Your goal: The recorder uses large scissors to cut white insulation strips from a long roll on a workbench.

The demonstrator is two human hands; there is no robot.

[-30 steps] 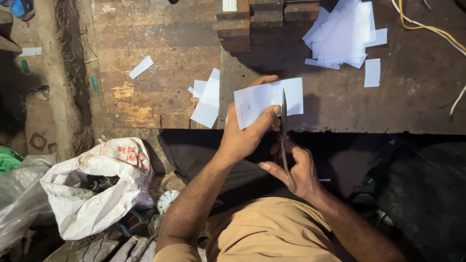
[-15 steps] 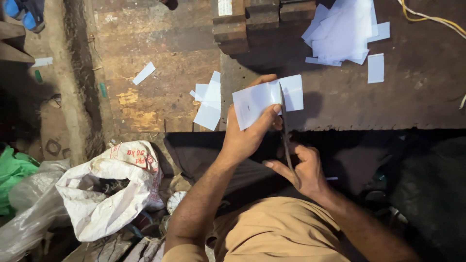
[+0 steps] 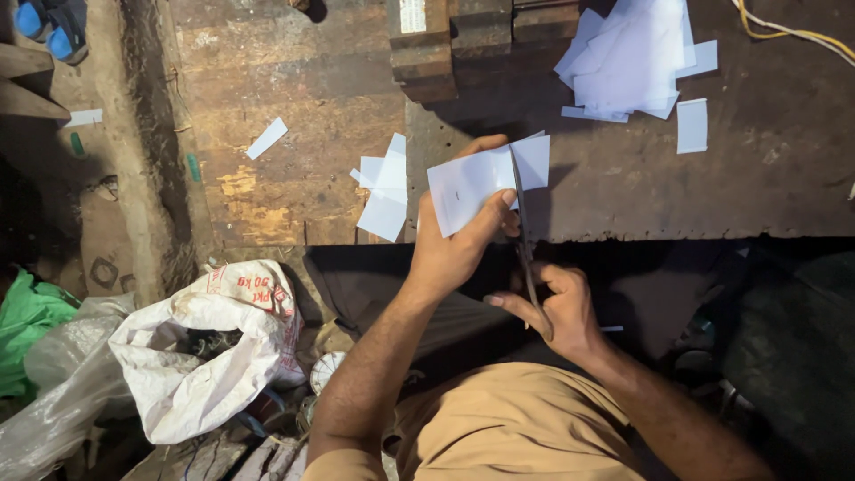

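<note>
Two bare hands at work, near the front edge of one worn wooden table [image 3: 294, 134]. Left hand [image 3: 454, 249] closed around one sheet of white paper [image 3: 476, 183], thumb pressed on its front, fingers curled behind; sheet thin, flat, roughly rectangular, held upright-tilted above the table edge. Right hand [image 3: 557, 307] closed on the handles of one pair of scissors [image 3: 524, 236], index finger stretched out to the left; long, narrow, dark metal blades pointing far, into the right part of the sheet. Cannot tell how far the blades stand apart.

On the table, left of the held sheet: one small pile of cut white pieces [image 3: 385, 191], about four, angular, overlapping. Further left, one single narrow white strip [image 3: 266, 138], lying apart. Far right: one bigger heap of white sheets [image 3: 628, 58], too many and too overlapped to count, with one separate small rectangle [image 3: 691, 125] just beside it on the right. Far middle: dark wooden blocks [image 3: 463, 40], rough and square-edged. Far right corner: one yellow cable [image 3: 784, 31], thin and curved.

Table surface scratched, with yellowish patches on the left half, darker and dull on the right half.

Near left, below the table: one white woven sack [image 3: 209, 356], crumpled, open at top; beside it clear plastic [image 3: 53, 401] and green plastic [image 3: 27, 330]. Far left corner: two blue sandals [image 3: 49, 22].
</note>
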